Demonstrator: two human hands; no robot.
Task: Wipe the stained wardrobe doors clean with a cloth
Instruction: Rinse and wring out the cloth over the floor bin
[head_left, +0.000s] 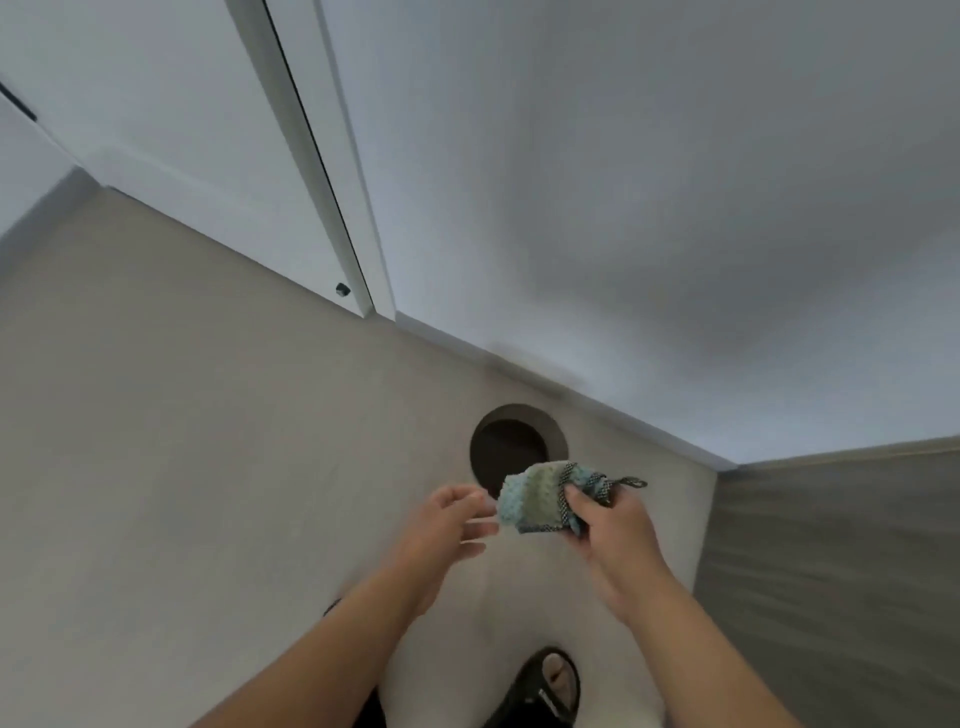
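A folded blue-green cloth (545, 499) with a dark trim and a small hanging loop is gripped by my right hand (610, 530) low in the middle of the view. My left hand (452, 525) hovers just left of the cloth with fingers relaxed and spread, its fingertips close to the cloth's edge, holding nothing. The white wardrobe doors (649, 182) fill the upper half of the view, the wide right door straight ahead. A narrower door (171, 119) stands to the left beyond a dark vertical gap.
A beige floor (182, 441) runs under the doors. A round dark bin (511, 447) stands on the floor right behind the cloth. A grey surface (841, 571) rises at the right. My foot in a black sandal (550, 686) shows at the bottom.
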